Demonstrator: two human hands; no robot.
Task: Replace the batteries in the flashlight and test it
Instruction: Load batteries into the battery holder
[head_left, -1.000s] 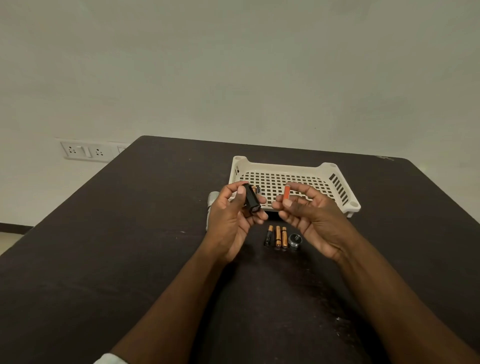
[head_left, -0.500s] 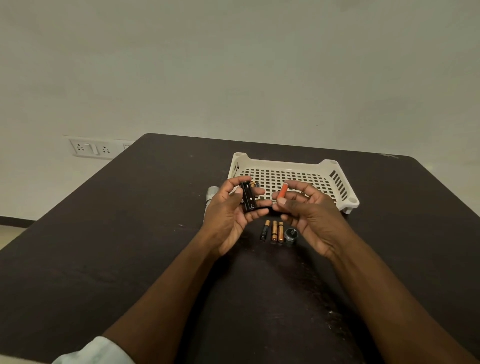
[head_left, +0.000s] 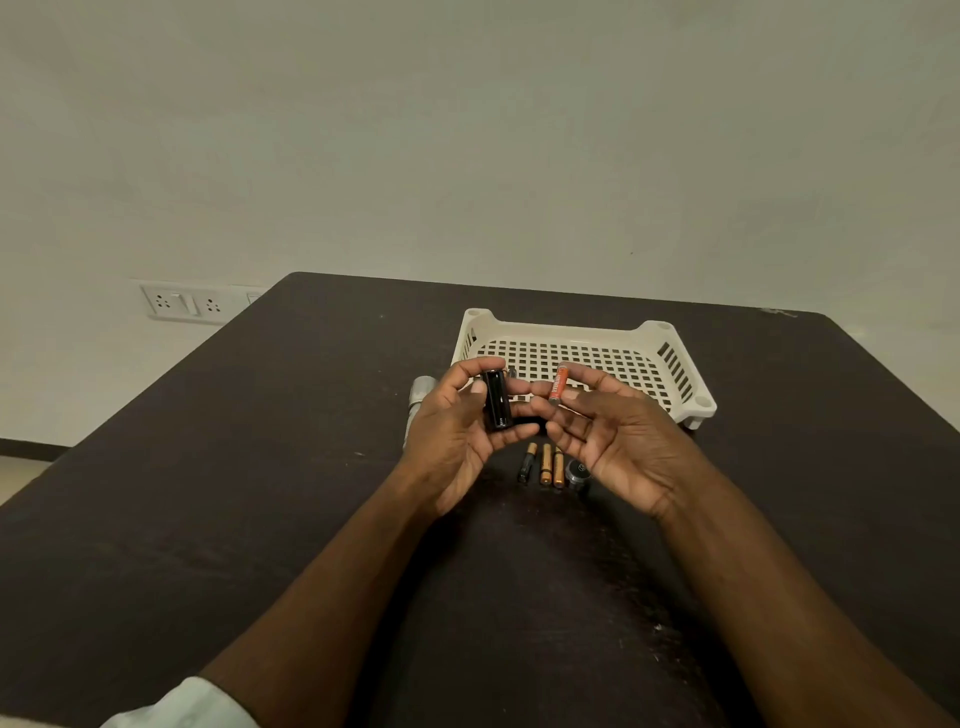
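My left hand (head_left: 452, 436) grips a black battery holder (head_left: 496, 399), held upright above the dark table (head_left: 260, 493). Just right of it, my right hand (head_left: 618, 441) pinches an orange battery (head_left: 557, 383) between thumb and fingers, a small gap away from the holder. Three copper-and-black batteries (head_left: 544, 464) lie side by side on the table below my hands, with a round silver flashlight cap (head_left: 577, 473) right beside them. The silver flashlight body (head_left: 418, 397) lies behind my left hand, mostly hidden.
A cream perforated plastic tray (head_left: 670, 364) stands on the table just beyond my hands. A wall socket plate (head_left: 182, 304) sits on the wall at the left. The table edges run close on the left and right.
Both hands drew slightly closer together. The black holder turned more upright in my left hand, and the orange battery stays pinched in my right.
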